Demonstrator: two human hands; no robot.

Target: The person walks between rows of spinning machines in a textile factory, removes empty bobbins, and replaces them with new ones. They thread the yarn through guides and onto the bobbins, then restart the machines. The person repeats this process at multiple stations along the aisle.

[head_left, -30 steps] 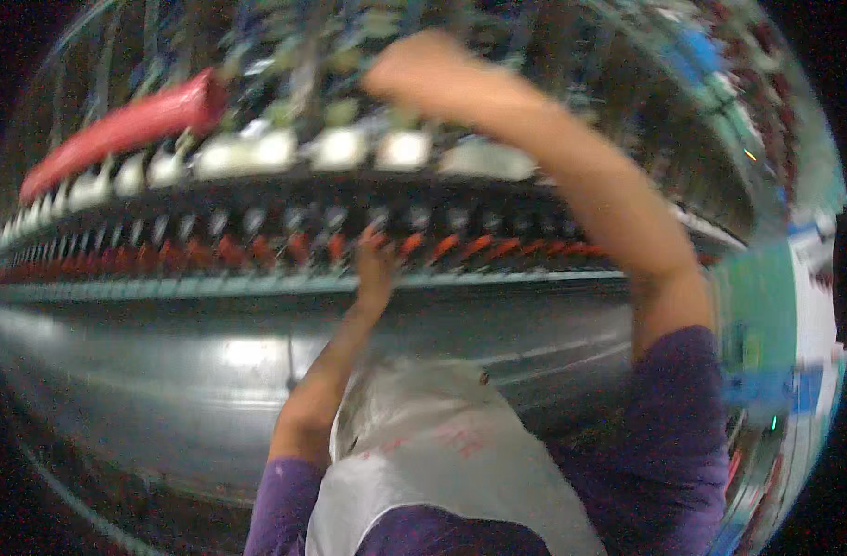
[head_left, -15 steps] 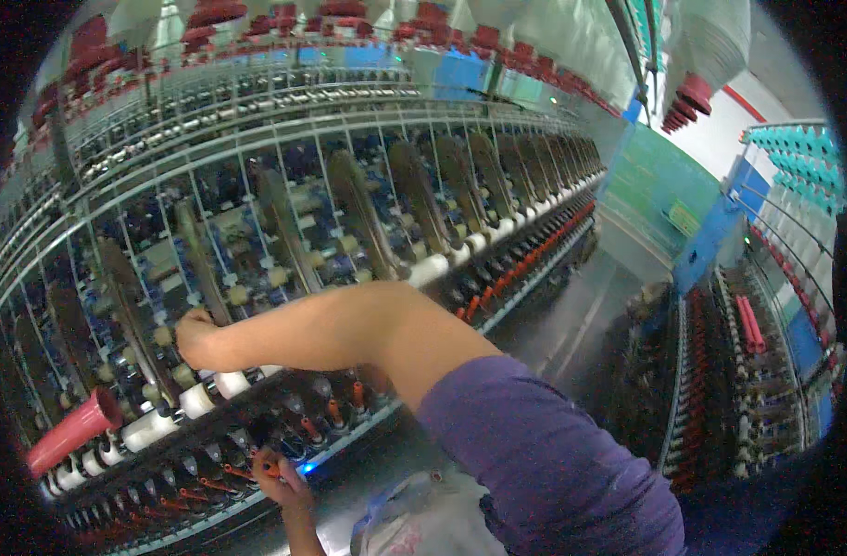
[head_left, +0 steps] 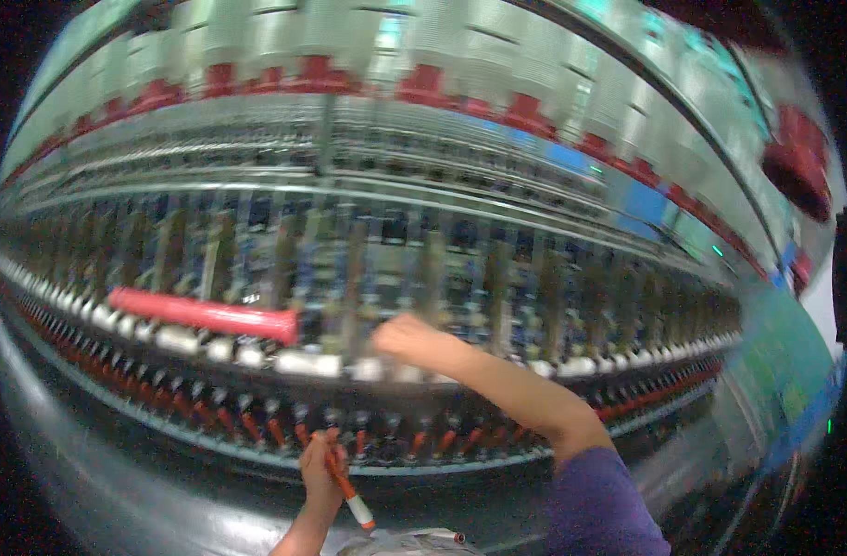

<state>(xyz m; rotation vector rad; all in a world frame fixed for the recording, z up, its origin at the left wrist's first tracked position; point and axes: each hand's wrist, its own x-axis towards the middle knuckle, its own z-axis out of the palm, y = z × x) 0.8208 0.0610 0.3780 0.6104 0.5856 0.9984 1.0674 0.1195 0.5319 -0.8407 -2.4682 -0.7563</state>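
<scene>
My left hand is wrapped round a slim orange bobbin with a white section toward its lower end. It is held tilted in front of the lower row of orange bobbins on a spinning machine. My right hand reaches across to the white rollers, close to the dark upright bands above them. Motion smears its fingers, so their grip is hidden. Left of it, a long pink tube lies along the white rollers.
Large pale yarn packages on red holders hang along the top. A metal rail crosses the machine above the rollers. Another rail runs below the bobbins. A green panel stands at the right end.
My view has swung to face the machine more squarely, putting the pink tube nearer the middle. The bobbin in my left hand now shows clearly. My right hand remains near the rollers.
</scene>
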